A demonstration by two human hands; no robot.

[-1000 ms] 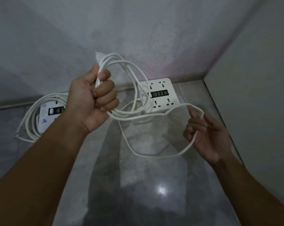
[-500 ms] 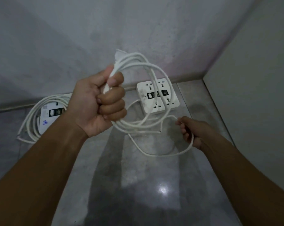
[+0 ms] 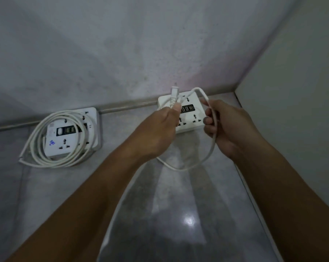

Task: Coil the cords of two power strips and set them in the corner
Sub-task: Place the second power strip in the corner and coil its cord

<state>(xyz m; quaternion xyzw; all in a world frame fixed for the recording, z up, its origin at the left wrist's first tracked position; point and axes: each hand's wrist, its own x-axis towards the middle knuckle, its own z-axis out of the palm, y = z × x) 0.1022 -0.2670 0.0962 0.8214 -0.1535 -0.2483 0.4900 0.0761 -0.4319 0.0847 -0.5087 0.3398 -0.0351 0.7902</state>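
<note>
Now the white cord (image 3: 210, 148) loops between your hands, above the right power strip (image 3: 195, 115) at 12 o'clock. Your left hand (image 3: 158, 133) and right hand (image 3: 226, 127) both squeeze it. Coiled strip (image 3: 69, 137) sits at 9 o'clock.

Two white power strips (image 3: 71, 135) (image 3: 190, 114), two white cords (image 3: 52, 154) (image 3: 211, 148), two hands (image 3: 158, 133) (image 3: 230, 127).

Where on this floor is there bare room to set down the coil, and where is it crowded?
Bare floor lies between the left power strip and right power strip, and in front of both. It is crowded along the wall, and where the hands, left and right, hold the cord.
</note>
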